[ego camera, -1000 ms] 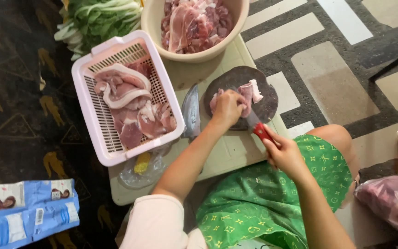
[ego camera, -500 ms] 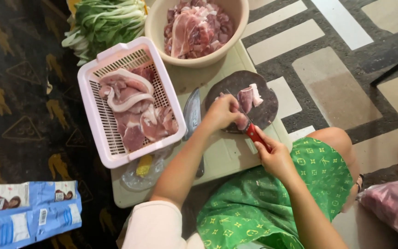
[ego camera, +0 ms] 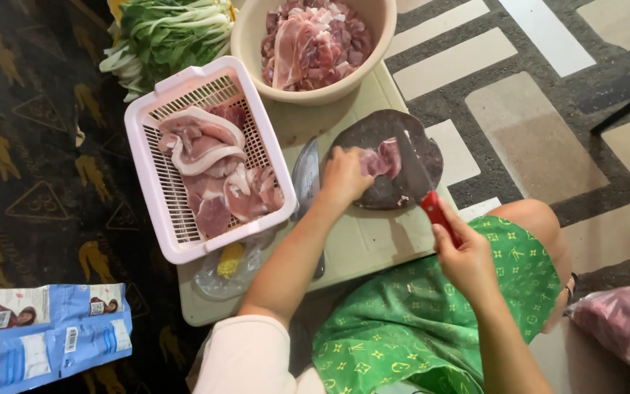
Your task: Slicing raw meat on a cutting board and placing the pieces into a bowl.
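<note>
1. Patterned floor, dark with pale geometric blocks, carries a low pale board [ego camera: 359, 248] that serves as my work surface; I sit at its near edge in a green printed garment [ego camera: 432, 328].
2. Pink slotted basket [ego camera: 156, 182], at the board's left edge: holds large uncut slabs of raw pork [ego camera: 209, 164], skin on. By my judgement this is the stock left to cut.
3. Beige round basin [ego camera: 257, 58], at the far edge: heaped with cut meat pieces [ego camera: 308, 44]. I judge this the finished share, already a good pile.
4. Leafy greens [ego camera: 165, 29], on the floor off the far left corner, untouched.
5. Dark round chopping block [ego camera: 417, 157], at the right edge, carrying one small piece of meat [ego camera: 380, 157], partly sliced as far as I can tell.
6. Blue printed packets [ego camera: 38, 332], on the floor near left.
7. Bagged meat [ego camera: 621, 335], on the floor off to my right.
8. Cleaver [ego camera: 306, 175], lying idle between basket and block.
9. Left hand [ego camera: 344, 175]: fingers pressed down on the small piece, pinning it.
10. Right hand [ego camera: 468, 255]: closed round the red-handled knife [ego camera: 432, 208], blade resting over the block.
</note>
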